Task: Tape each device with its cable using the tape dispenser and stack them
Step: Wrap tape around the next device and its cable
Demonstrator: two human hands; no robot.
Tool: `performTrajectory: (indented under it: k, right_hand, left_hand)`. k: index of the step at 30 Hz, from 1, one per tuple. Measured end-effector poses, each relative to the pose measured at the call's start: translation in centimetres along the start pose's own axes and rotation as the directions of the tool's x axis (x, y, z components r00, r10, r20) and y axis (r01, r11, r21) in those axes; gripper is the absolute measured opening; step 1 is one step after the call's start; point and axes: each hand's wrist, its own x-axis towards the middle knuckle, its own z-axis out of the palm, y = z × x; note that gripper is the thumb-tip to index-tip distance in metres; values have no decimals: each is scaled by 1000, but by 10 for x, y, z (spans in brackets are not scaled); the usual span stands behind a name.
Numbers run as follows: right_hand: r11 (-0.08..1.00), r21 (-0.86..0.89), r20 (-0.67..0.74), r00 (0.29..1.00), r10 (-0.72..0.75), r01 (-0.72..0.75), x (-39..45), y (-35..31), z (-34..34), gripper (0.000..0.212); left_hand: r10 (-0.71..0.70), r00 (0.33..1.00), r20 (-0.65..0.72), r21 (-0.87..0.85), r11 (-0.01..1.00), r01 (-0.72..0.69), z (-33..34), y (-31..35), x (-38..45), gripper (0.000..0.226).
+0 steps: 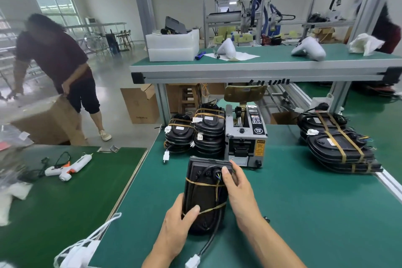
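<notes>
Behind held device (pixel 205 193), tape dispenser (pixel 245 137), taped stacks (pixel 195 130) flanking

Grey glossy floor (pixel 121 65), window (pixel 53 0) far left, possibly daylit.

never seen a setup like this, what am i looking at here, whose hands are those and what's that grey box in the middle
This is one picture from a camera worn on a person's head, looking forward and down, so the two bare hands are the wearer's own. There is no robot.

The left hand and right hand both grip a black device lying on the green table. Its cable is bound to it by two strips of brownish tape, and a cable end with a white plug trails towards the camera.

The grey box is a tape dispenser, which feeds out tape. To its left stand two stacks of taped devices; another pile lies on the right.

A glue gun lies on the neighbouring table, and another person stands in the background by a cardboard box.
</notes>
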Motion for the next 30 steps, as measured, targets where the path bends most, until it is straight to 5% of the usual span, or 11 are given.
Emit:
performTrajectory:
  k: [4, 10, 14, 17, 21, 24, 27, 30]
  right_hand:
    - [995, 4, 66, 993, 95, -96, -1, 11, 0, 85]
    - [985, -169, 36, 999, -15, 21, -28, 46, -12, 45]
    - [964, -260, 14, 999, -51, 53, -25, 46, -8, 26]
    - [947, -314, 0, 998, -69, 66, -21, 48, -6, 7]
    - [949, -310, -7, 998, -66, 60, -19, 51, -4, 8]
    - [951, -301, -12, 997, -80, 72, -17, 53, -4, 14]
    - [946, -314, -16, 996, -87, 78, -17, 53, -3, 16]
    - [943, -323, -15, 996, -83, 73, -16, 53, -3, 18]
  left_hand:
    - [-63, 994, -90, -56, 997, 58, -1, 3, 3, 45]
    - [-178, 949, -259, -191, 973, 130, -6, 4, 7, 43]
    - [-275, 878, -392, -363, 923, 127, -4, 4, 10, 14]
    - [-262, 842, -472, -322, 940, 112, -15, 10, 20, 20]
    - [-171, 826, -536, -263, 964, 29, -46, 34, 61, 36]
    - [-108, 817, -566, -123, 991, 46, -74, 59, 105, 26]
    - [-97, 791, -604, -71, 995, 68, -92, 77, 151, 49]
    - [-124, 825, -552, -62, 992, 108, -103, 93, 192, 43]
